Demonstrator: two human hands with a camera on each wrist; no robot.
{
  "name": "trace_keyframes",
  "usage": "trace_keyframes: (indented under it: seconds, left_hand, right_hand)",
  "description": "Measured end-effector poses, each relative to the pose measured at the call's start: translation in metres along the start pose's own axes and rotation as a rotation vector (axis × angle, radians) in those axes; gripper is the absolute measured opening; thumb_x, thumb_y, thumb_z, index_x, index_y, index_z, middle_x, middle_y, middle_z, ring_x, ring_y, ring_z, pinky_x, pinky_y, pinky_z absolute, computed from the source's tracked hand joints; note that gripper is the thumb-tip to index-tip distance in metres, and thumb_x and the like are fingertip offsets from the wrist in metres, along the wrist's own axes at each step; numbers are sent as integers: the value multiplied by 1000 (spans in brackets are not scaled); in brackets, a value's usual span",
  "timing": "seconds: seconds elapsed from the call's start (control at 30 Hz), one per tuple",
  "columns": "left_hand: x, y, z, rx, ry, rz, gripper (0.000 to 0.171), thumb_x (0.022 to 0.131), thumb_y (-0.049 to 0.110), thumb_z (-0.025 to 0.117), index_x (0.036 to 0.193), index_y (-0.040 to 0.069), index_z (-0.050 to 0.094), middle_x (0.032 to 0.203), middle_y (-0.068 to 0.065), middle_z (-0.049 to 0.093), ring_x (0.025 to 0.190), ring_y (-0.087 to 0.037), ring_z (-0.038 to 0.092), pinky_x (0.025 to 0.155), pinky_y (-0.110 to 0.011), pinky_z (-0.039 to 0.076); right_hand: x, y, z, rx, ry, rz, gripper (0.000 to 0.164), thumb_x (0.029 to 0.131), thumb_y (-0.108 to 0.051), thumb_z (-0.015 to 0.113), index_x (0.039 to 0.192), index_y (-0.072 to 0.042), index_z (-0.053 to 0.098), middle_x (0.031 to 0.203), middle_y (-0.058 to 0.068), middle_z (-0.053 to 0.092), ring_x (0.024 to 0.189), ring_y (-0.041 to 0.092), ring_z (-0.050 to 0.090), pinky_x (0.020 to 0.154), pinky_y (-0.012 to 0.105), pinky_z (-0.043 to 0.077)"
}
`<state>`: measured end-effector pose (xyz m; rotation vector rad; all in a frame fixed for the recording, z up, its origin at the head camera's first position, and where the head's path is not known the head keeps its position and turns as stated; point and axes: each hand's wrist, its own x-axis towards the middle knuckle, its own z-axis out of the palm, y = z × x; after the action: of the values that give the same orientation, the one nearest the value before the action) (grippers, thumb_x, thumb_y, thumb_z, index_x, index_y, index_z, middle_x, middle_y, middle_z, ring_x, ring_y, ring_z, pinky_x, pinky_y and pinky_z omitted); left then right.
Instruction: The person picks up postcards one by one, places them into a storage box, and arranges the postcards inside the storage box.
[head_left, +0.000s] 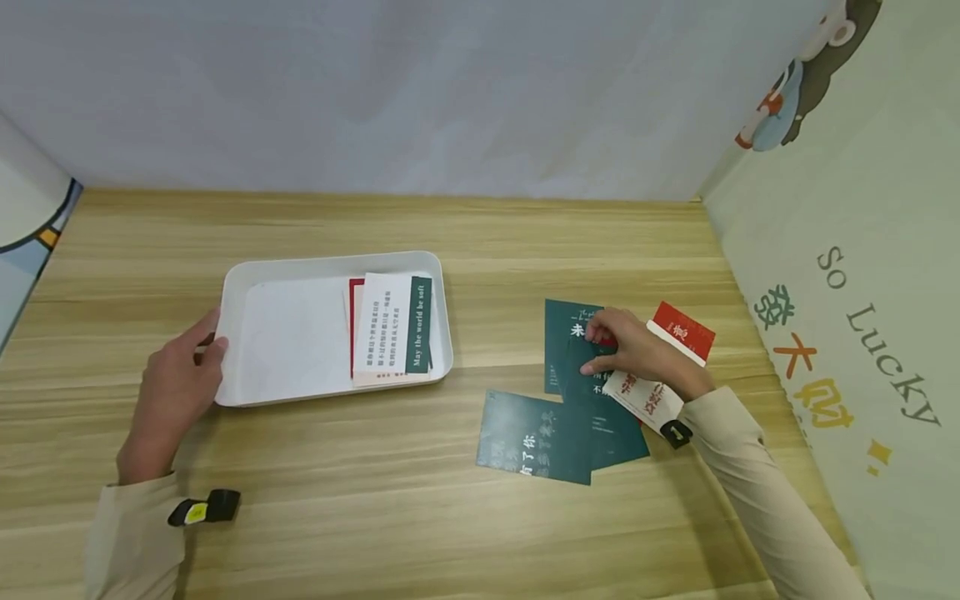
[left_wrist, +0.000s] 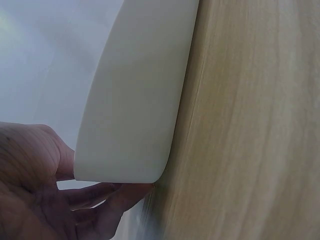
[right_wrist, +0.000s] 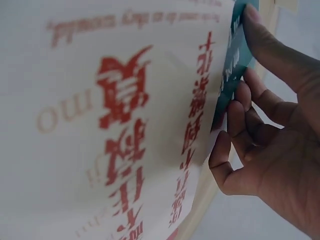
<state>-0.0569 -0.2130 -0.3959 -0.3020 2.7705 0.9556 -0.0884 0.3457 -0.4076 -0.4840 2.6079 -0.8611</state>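
- At the left edge of the tray (head_left: 292, 337), the left grip (head_left: 176, 379) pinches it.
- Over green cards (head_left: 525, 429), the right grip (head_left: 626, 350) bends; whether pinching, cannot tell.
- Bench (head_left: 495, 333) separates tray from cards.
- Left-wrist view alone shows a fingertip (left_wrist: 140, 191) at the tray's base.

A tray (head_left: 296, 333) is set on the counter (head_left: 337, 517), left of centre, with a stack of printed cards (head_left: 386, 325) placed in its right end. Nearer the right edge, loose cards (head_left: 532, 437) are spread, partly overlapped, the leftmost laid farthest from the back edge.
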Motion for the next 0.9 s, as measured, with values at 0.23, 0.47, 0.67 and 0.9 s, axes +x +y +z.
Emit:
trace_keyframes:
  seconds: [0.23, 0.47, 0.67, 0.9]
  left_hand:
    - [1, -5, 2, -14, -9, -3, 56, 114, 25, 33, 166, 8, 18, 154, -39, 41, 130, -54, 49, 99, -67, 46]
    - [3, -5, 2, -9, -6, 12, 57, 114, 25, 32, 166, 7, 18, 153, -39, 42, 131, -55, 49, 99, -67, 46]
    - [2, -4, 2, -7, -9, 2, 57, 114, 25, 33, 166, 7, 17, 154, -38, 41, 132, -57, 48, 102, -68, 45]
    - [4, -5, 3, -5, -6, 3, 57, 114, 25, 33, 166, 7, 18, 154, -38, 41, 132, -56, 49, 101, -68, 46]
  right_hand:
    - [13, -5, -4, 94, -25, 14, 42, 87, -8, 85, 113, 3, 54, 104, 16, 56, 98, 29, 52, 88, 37, 48]
    - [20, -10, -8, 171, 5, 13, 43, 87, -9, 86, 119, 1, 58, 107, 16, 57, 102, 29, 52, 89, 34, 46]
    - [29, -13, -6, 245, 25, -31, 37, 88, -9, 84, 118, 0, 64, 104, 16, 56, 98, 27, 51, 83, 27, 43]
    - [36, -17, -5, 254, -12, -89, 33, 90, -7, 82, 119, -4, 66, 105, 14, 61, 92, 26, 56, 78, 27, 48]
